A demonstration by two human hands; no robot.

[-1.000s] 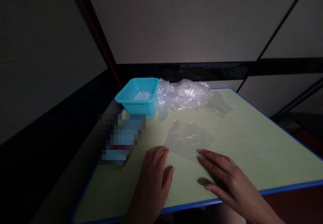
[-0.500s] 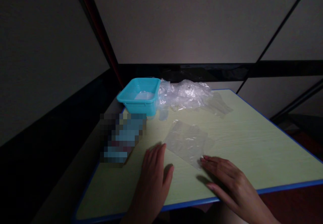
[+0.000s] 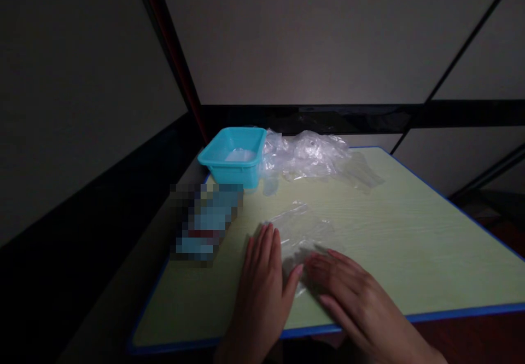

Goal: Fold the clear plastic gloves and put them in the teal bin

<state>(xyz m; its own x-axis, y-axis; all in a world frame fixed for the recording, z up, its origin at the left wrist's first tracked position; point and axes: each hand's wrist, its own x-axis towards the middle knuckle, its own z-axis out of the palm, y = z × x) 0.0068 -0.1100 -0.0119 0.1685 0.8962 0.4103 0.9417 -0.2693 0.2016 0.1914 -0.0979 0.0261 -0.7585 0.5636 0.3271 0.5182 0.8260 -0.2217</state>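
Note:
A thin clear plastic bag (image 3: 305, 231) lies on the table in front of me, its surface creased. My left hand (image 3: 266, 282) rests along its left edge, fingers stretched forward and close together, thumb out to the side. Over the near right part of the bag is my right hand (image 3: 355, 293), palm down, with bent fingers touching the film and the thumb apart from them. Those fingertips are slightly blurred. Neither hand grips the bag, and the two hands are close to each other. Part of the bag is hidden under the right fingers.
A turquoise plastic basin (image 3: 235, 172) with something whitish inside stands at the back left. Beside it a heap of crumpled clear plastic bags (image 3: 314, 153) spreads along the back. A pixelated flat object (image 3: 211, 221) lies at the left edge of the blue-rimmed table (image 3: 410, 232).
My right hand has slid left across the bag toward my left hand. The bag, flat before, is now bunched and creased. My view has shifted slightly left.

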